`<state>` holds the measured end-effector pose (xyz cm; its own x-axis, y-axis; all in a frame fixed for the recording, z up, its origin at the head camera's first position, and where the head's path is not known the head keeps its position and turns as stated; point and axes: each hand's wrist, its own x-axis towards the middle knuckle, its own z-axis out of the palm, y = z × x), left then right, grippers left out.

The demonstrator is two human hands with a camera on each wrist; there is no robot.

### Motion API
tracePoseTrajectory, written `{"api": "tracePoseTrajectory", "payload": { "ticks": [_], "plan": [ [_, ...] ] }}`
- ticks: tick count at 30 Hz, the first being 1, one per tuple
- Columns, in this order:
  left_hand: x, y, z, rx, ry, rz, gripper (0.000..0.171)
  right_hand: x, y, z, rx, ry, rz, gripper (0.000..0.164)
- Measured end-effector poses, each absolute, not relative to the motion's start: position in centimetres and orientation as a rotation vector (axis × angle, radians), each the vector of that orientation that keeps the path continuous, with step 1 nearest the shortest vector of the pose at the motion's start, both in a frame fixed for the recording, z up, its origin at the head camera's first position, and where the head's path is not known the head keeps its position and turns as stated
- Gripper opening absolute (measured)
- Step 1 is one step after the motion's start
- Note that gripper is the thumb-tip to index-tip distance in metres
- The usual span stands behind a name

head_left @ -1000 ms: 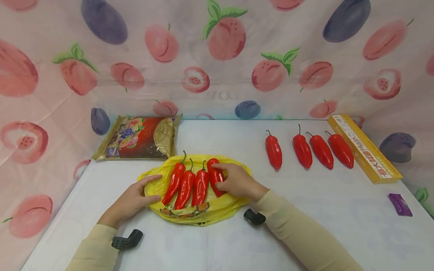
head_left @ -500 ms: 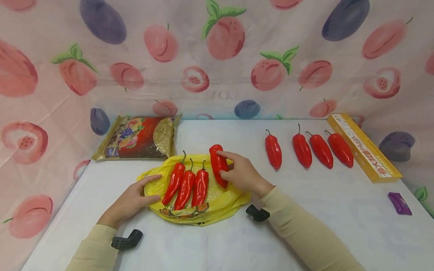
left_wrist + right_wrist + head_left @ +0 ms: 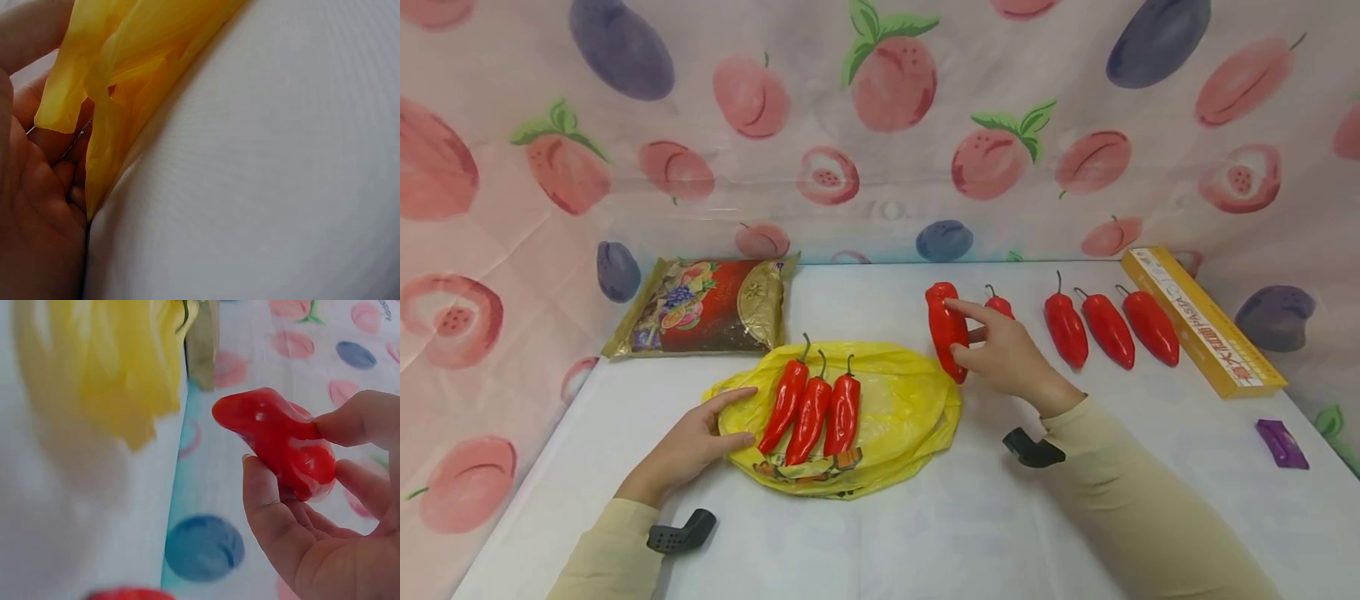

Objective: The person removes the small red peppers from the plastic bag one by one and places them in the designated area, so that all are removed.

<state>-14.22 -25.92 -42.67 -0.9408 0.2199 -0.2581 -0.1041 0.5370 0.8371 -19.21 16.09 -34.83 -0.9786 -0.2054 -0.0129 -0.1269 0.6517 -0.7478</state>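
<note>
My right hand [image 3: 1003, 354] pinches a glossy red chili pepper [image 3: 946, 332] between thumb and fingers, just off the right edge of a yellow plastic bag [image 3: 902, 400]. In the right wrist view the same pepper [image 3: 275, 434] is held at the fingertips, and no stem shows on it. My left hand [image 3: 688, 442] holds the bag's left edge, thumb on the near side and index finger on the far side. The left wrist view has the bag's folds [image 3: 119, 81] between thumb and curled fingers. Three slimmer red chili peppers [image 3: 811, 417] with green stems lie side by side on the bag.
Behind my right hand one red pepper [image 3: 998, 305] is partly hidden. Farther right, three more peppers [image 3: 1108, 331] lie in a row beside a yellow pasta box [image 3: 1206, 321]. A gold and red packet [image 3: 703, 306] lies back left, a small purple packet [image 3: 1282, 443] at the right.
My right hand has lifted the stemless pepper from the yellow bag and carried it right and away from me, past the bag's edge. The left hand has stayed at the bag.
</note>
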Motion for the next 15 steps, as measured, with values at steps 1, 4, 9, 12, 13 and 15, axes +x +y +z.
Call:
{"api": "tracePoseTrajectory", "payload": {
  "ticks": [1,4,9,12,13,15],
  "plan": [
    [-14.2,-25.9,-42.7,0.097,2.445,1.364,0.074,-19.2,16.7,-34.7,-0.267,2.78,-1.222,0.066],
    [-14.2,-26.0,-42.7,0.099,2.441,1.366,0.075,-18.9,18.4,-34.4,-0.229,2.82,-1.157,0.068],
    [-14.2,-26.1,-42.6,0.101,2.434,1.37,0.074,-18.2,21.3,-34.1,-0.147,2.836,-1.086,0.073],
    [-14.3,-26.1,-42.6,0.107,2.438,1.365,0.074,-17.8,23.1,-34.2,-0.105,2.862,-1.046,0.074],
    [-14.3,-26.1,-42.6,0.108,2.439,1.363,0.074,-17.6,23.7,-34.3,-0.096,2.874,-1.031,0.074],
    [-14.2,-26.0,-42.6,0.107,2.444,1.356,0.074,-17.4,24.9,-34.4,-0.092,2.897,-1.008,0.073]
  ]
}}
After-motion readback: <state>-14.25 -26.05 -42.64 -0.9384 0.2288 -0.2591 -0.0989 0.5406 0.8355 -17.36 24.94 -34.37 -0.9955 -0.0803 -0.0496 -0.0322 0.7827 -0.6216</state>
